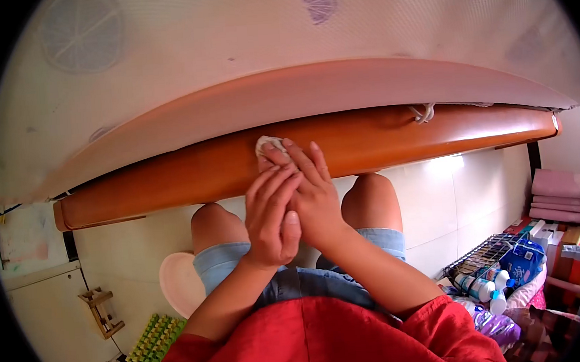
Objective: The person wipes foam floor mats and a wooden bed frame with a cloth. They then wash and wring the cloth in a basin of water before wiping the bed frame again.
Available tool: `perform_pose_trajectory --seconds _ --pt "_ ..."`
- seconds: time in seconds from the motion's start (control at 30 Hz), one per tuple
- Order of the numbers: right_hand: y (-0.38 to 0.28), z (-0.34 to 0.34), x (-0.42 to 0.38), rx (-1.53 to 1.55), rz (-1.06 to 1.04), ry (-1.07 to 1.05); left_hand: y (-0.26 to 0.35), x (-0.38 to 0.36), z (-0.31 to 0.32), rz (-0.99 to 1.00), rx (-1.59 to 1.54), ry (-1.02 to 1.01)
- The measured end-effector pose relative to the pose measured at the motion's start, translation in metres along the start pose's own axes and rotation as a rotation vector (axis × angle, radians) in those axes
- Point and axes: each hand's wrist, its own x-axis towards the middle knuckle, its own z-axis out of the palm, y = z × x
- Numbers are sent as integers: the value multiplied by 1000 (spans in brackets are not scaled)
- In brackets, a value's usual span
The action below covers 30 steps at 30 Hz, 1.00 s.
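My right hand (314,196) reaches up to a wooden bed rail (201,167), its fingers pressing a crumpled white cloth (269,142) against the reddish-brown surface. Only the cloth's upper edge shows; the rest is under the fingers. My left hand (270,212) lies over the thumb side of my right hand, its fingers bent round it and its thumb folded in. Whether the left fingertips also touch the cloth is hidden. Behind the rail rises a pale mattress (310,89) with a patterned cover.
A white cord (424,113) is tied at the rail's right. A pink stool (180,283), a green textured mat (148,352) and a small wooden frame (101,312) are on the left. Bottles (479,287), a black wire basket (487,253) and folded pink fabric (566,192) crowd the right.
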Motion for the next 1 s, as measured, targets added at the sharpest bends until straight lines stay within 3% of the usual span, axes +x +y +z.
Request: perform_pose_trajectory --seconds 0.3,0.73,1.0 --pt "37 -43 -23 -185 102 16 22 14 54 111 -134 -47" --pt "0 3 -1 50 34 60 -1 -2 0 27 56 -7" --pt "18 -25 -7 -33 86 24 11 18 25 43 -27 -52"
